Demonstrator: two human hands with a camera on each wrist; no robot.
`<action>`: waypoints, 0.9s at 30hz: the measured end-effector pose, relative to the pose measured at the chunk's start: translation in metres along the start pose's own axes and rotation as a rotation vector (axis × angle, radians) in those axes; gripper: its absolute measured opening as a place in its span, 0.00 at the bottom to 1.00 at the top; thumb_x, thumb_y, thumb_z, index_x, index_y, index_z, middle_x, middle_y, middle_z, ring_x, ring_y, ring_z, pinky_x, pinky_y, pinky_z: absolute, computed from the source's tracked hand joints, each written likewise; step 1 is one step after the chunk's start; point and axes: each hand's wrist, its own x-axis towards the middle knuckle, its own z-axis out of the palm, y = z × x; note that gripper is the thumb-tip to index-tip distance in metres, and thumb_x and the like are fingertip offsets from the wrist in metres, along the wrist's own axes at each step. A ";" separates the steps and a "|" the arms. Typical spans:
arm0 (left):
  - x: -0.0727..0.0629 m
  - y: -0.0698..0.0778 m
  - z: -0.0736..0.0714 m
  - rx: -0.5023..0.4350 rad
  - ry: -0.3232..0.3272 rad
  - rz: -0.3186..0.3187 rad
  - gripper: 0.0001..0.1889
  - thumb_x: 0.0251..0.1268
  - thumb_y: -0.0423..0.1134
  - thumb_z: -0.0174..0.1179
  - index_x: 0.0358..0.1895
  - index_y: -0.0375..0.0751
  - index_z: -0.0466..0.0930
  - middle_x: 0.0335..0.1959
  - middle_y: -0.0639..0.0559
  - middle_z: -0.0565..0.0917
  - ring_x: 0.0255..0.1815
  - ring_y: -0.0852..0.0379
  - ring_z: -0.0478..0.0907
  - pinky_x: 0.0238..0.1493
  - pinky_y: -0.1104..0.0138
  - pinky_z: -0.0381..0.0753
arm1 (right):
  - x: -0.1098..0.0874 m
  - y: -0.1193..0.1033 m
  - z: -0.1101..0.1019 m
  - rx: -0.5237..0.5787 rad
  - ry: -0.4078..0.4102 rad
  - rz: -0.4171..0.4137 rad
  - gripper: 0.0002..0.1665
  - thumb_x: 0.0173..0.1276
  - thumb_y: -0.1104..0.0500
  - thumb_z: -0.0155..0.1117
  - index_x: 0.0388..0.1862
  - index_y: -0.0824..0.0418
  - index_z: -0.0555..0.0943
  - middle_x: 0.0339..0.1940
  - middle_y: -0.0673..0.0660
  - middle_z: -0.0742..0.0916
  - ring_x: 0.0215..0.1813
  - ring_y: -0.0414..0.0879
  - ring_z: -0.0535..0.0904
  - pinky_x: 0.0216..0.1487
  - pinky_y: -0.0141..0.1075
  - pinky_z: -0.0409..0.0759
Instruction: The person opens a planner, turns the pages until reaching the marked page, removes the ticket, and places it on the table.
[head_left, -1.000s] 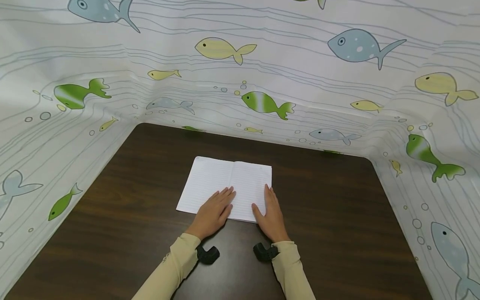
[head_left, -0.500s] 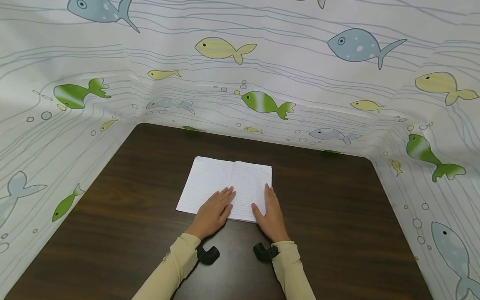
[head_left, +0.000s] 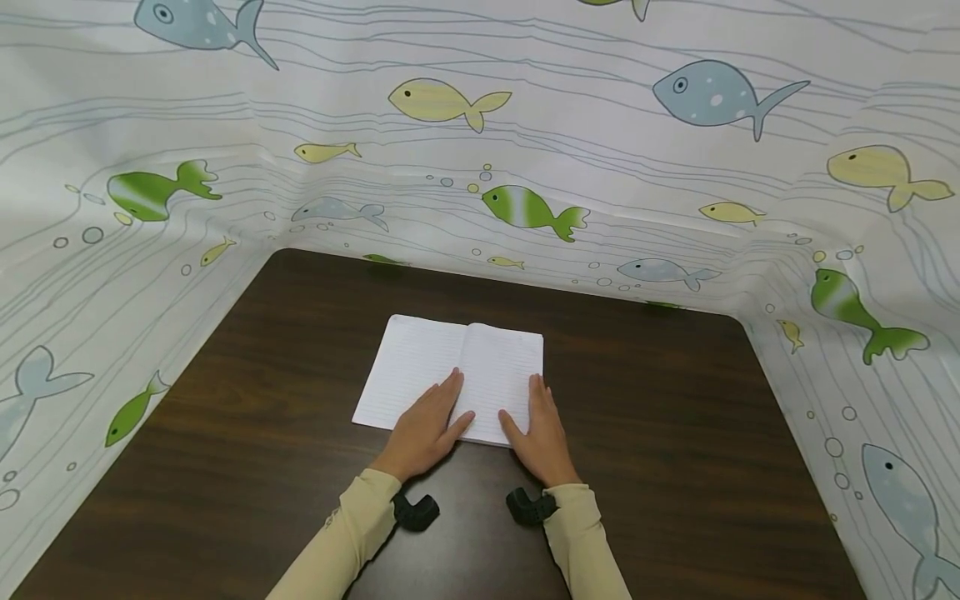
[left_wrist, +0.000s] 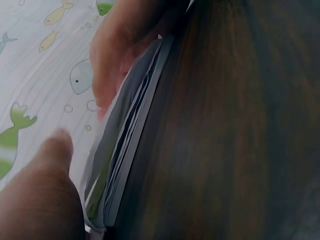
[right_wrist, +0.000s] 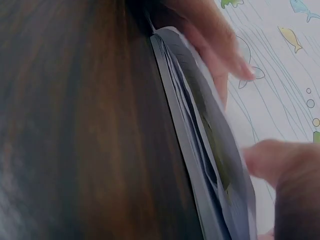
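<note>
An open lined notebook [head_left: 420, 350] lies on the dark wooden table. My left hand [head_left: 423, 433] rests across the lower left page, its straight fingers pointing toward the centre fold and its thumb spread along the bottom edge. At the right side of the notebook, my right hand [head_left: 543, 437] lies with straight fingers along the page edge and the thumb over the lower right page. Both wrist views look along the bottom edge, where the loose page layers [left_wrist: 132, 135] fan slightly apart. The right thumb [right_wrist: 280, 162] shows close to that edge in the right wrist view.
The dark wooden table [head_left: 660, 433] extends on all sides of the notebook. A white sheet printed with fish [head_left: 600, 158] walls the table at the back, left and right. Black wrist straps with camera mounts [head_left: 416, 510] sit below the sleeves' cuffs.
My left hand's fingers have drawn together and shifted slightly left, and its thumb has spread away to the right. My right hand's fingertips sit a touch lower; the notebook stays put.
</note>
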 end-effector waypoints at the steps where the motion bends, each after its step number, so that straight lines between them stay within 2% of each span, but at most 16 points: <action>1: 0.000 0.000 0.000 -0.008 -0.011 -0.010 0.40 0.79 0.54 0.54 0.81 0.30 0.56 0.81 0.39 0.61 0.81 0.47 0.61 0.80 0.54 0.59 | 0.000 0.000 0.000 -0.002 -0.005 -0.006 0.53 0.75 0.44 0.63 0.83 0.72 0.52 0.84 0.69 0.57 0.84 0.66 0.49 0.80 0.63 0.52; 3: 0.000 0.000 0.000 -0.023 -0.034 -0.035 0.45 0.76 0.60 0.56 0.82 0.32 0.53 0.82 0.40 0.59 0.81 0.46 0.60 0.80 0.53 0.60 | 0.000 0.000 -0.001 -0.008 -0.022 -0.010 0.55 0.73 0.42 0.64 0.83 0.71 0.52 0.84 0.68 0.57 0.85 0.64 0.47 0.81 0.62 0.49; 6: -0.001 -0.002 -0.001 -0.056 -0.068 -0.063 0.58 0.64 0.68 0.65 0.83 0.34 0.48 0.83 0.42 0.58 0.81 0.45 0.60 0.79 0.52 0.62 | 0.001 0.001 -0.001 -0.031 -0.057 -0.021 0.61 0.69 0.36 0.68 0.83 0.70 0.52 0.84 0.67 0.56 0.85 0.62 0.46 0.83 0.60 0.45; 9: -0.002 -0.004 -0.001 -0.076 -0.081 -0.050 0.68 0.51 0.71 0.73 0.84 0.35 0.45 0.82 0.41 0.58 0.80 0.42 0.61 0.77 0.50 0.66 | 0.002 0.001 0.000 -0.065 -0.090 -0.037 0.70 0.62 0.30 0.72 0.84 0.69 0.50 0.85 0.67 0.55 0.86 0.59 0.45 0.84 0.57 0.39; 11: -0.002 -0.005 -0.002 -0.077 -0.084 -0.032 0.70 0.48 0.69 0.76 0.84 0.34 0.43 0.82 0.38 0.59 0.79 0.40 0.62 0.76 0.49 0.67 | 0.003 0.001 0.001 -0.083 -0.101 -0.056 0.74 0.58 0.28 0.74 0.84 0.70 0.49 0.85 0.67 0.54 0.86 0.57 0.46 0.84 0.54 0.35; 14: -0.002 -0.006 -0.001 -0.074 -0.068 -0.008 0.69 0.49 0.66 0.78 0.84 0.33 0.44 0.80 0.35 0.61 0.78 0.38 0.64 0.75 0.48 0.68 | 0.003 0.002 0.002 -0.089 -0.107 -0.077 0.78 0.54 0.27 0.76 0.84 0.71 0.48 0.85 0.67 0.53 0.86 0.56 0.47 0.84 0.51 0.31; 18: -0.001 -0.007 -0.002 -0.066 -0.044 0.012 0.67 0.51 0.62 0.79 0.83 0.30 0.47 0.78 0.32 0.64 0.76 0.37 0.66 0.74 0.47 0.69 | 0.003 0.001 0.003 -0.092 -0.103 -0.107 0.78 0.53 0.28 0.77 0.83 0.72 0.49 0.84 0.68 0.54 0.85 0.56 0.48 0.83 0.54 0.31; 24: -0.002 -0.007 -0.002 -0.056 -0.034 0.023 0.60 0.57 0.58 0.76 0.82 0.30 0.49 0.78 0.33 0.64 0.75 0.34 0.67 0.73 0.45 0.69 | 0.003 0.002 0.002 -0.121 -0.100 -0.142 0.75 0.56 0.29 0.76 0.83 0.71 0.51 0.84 0.68 0.55 0.85 0.55 0.48 0.83 0.56 0.31; 27: -0.001 -0.006 -0.001 -0.065 -0.025 0.030 0.60 0.58 0.58 0.76 0.82 0.30 0.49 0.78 0.34 0.64 0.75 0.37 0.68 0.73 0.47 0.71 | 0.002 0.004 0.001 -0.118 -0.085 -0.163 0.68 0.61 0.34 0.75 0.82 0.73 0.53 0.83 0.69 0.58 0.85 0.57 0.51 0.83 0.59 0.32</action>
